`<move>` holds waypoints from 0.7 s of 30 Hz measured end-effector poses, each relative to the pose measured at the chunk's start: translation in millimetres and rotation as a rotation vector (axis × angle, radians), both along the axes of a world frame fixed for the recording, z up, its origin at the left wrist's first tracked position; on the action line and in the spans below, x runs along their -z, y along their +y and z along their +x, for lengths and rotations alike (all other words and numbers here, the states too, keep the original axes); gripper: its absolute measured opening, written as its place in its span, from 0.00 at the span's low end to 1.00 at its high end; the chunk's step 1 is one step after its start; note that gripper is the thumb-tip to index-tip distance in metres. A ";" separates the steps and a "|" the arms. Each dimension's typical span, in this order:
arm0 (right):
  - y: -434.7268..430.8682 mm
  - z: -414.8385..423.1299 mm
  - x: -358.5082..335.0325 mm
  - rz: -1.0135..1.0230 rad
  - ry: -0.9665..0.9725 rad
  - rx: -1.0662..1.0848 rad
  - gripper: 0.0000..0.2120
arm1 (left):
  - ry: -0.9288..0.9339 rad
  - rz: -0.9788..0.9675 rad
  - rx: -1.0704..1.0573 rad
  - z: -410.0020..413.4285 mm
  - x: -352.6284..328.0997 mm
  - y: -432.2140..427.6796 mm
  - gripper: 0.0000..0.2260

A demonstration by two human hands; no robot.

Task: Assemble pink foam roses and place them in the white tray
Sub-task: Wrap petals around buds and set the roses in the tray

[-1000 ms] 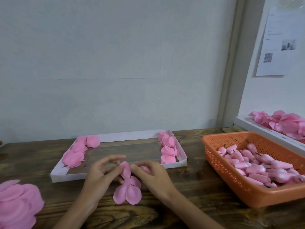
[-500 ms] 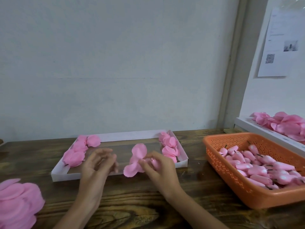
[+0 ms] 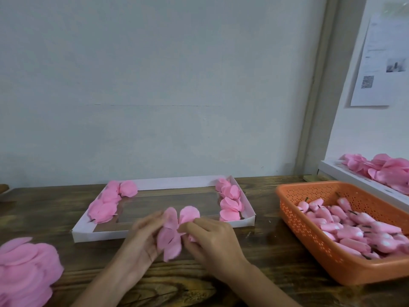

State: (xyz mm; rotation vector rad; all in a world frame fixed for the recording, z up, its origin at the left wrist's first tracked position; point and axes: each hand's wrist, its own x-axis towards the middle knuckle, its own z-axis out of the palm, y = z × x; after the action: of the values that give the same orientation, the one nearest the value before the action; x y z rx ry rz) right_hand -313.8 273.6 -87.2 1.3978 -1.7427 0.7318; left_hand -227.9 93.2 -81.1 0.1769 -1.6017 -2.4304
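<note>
1. Head view: my right fingers (image 3: 199, 224) are curled and pinch the foam petals (image 3: 171, 238) at their middle, where the lobes meet.
2. My left fingers (image 3: 148, 220) lie against the left side of these petals. They are blurred, so I cannot tell if they really grip or only touch.
3. The petals stand between my right hand (image 3: 212, 242) and my left hand (image 3: 141, 238), above the wooden table (image 3: 265, 251) and just before the near wall of the white tray (image 3: 110, 234). Two lobes point up and the others hang down.
4. Under my right fingers a small pink part shows; what it is, I cannot tell.
5. Inside the tray, finished roses (image 3: 106, 204) lie along the left side and more roses (image 3: 230, 202) along the right side.
6. To the right is an orange basket (image 3: 287, 209) holding pink buds (image 3: 354, 227) with dark stems.
7. At the left edge lies a pile of loose petals (image 3: 24, 269).
8. Far right, a second white tray (image 3: 354, 180) holds pink flowers, and a paper sheet (image 3: 380, 63) hangs on the wall.
</note>
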 end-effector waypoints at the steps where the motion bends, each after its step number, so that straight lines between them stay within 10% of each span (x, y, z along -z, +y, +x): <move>1: 0.4 -0.6 0.2 0.001 -0.025 0.001 0.03 | 0.001 -0.029 -0.026 -0.7 1.5 -1.8 0.14; 10: 4.7 -3.0 0.3 0.112 -0.261 -0.044 0.08 | -0.003 -0.063 -0.100 -5.9 10.2 -4.8 0.31; 21: 0.2 -9.0 -1.9 -0.202 -1.109 -0.013 0.05 | 0.142 -0.058 -0.278 -7.8 9.8 -13.4 0.14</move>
State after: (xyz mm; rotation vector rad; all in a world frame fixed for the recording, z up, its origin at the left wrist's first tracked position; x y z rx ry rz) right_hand -322.8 273.8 -85.2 0.8705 -2.3313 1.8625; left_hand -235.7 79.8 -90.9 0.1980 -1.4763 -2.1349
